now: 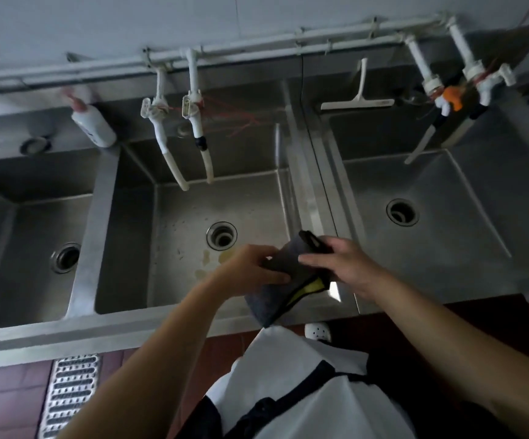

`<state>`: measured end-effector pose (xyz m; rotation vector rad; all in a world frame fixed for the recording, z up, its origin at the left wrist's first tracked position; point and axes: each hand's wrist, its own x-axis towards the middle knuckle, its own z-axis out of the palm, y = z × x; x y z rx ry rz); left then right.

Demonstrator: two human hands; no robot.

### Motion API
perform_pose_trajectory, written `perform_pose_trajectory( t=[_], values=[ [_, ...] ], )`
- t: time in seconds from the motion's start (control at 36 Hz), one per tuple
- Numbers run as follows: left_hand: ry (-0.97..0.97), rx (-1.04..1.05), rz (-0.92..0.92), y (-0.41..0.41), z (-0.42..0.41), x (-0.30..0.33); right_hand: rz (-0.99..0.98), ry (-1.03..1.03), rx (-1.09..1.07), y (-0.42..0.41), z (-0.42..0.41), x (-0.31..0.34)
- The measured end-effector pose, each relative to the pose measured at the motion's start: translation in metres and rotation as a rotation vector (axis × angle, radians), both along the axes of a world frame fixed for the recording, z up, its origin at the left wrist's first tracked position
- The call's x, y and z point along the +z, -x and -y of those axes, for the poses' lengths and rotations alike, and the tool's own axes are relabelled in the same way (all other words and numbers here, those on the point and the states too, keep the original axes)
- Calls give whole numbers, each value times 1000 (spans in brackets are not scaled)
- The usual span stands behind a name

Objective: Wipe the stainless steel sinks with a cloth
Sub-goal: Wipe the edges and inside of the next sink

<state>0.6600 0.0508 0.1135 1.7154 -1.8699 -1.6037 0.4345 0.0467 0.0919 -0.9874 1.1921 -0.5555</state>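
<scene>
Three stainless steel sinks stand side by side: the left sink [9,236], the middle sink [180,217] with yellowish stains near its drain [222,235], and the right sink [446,236]. A dark grey cloth [280,282] with a yellow-green inner face hangs over the front right corner of the middle sink. My left hand [250,269] pinches the cloth's left side. My right hand [345,261] grips its upper right edge. Both hands hold it above the rim, clear of the steel.
White taps with hoses [177,134] hang over the middle sink, and more taps [446,99] over the right one. A white pump bottle [93,125] stands on the back ledge; a white squeegee [358,101] lies behind the right sink. A floor drain grate [70,394] sits below.
</scene>
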Motion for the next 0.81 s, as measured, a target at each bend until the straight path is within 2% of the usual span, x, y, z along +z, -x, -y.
perform_pose_trajectory(
  t=[0.06,0.11,0.28,0.36,0.44,0.56,0.67,0.81],
  values=[
    [-27,57,4,5,2,-8,-169,108,18,3,12,-11],
    [-81,112,-19,10,3,-13,-239,177,50,1,24,-20],
    [-224,333,-82,23,10,-26,-75,264,250,-3,59,-29],
    [-239,445,-86,23,20,-30,-104,276,240,-7,80,-31],
    [-217,533,-59,20,30,-36,-265,270,207,-8,102,-35],
    [-180,764,-17,13,40,-60,-464,300,134,1,130,-49],
    [-278,1066,-146,-4,49,-90,-659,367,132,4,147,-57],
    [-455,1231,-295,-37,65,-121,-955,393,274,-7,165,-58]
  ],
)
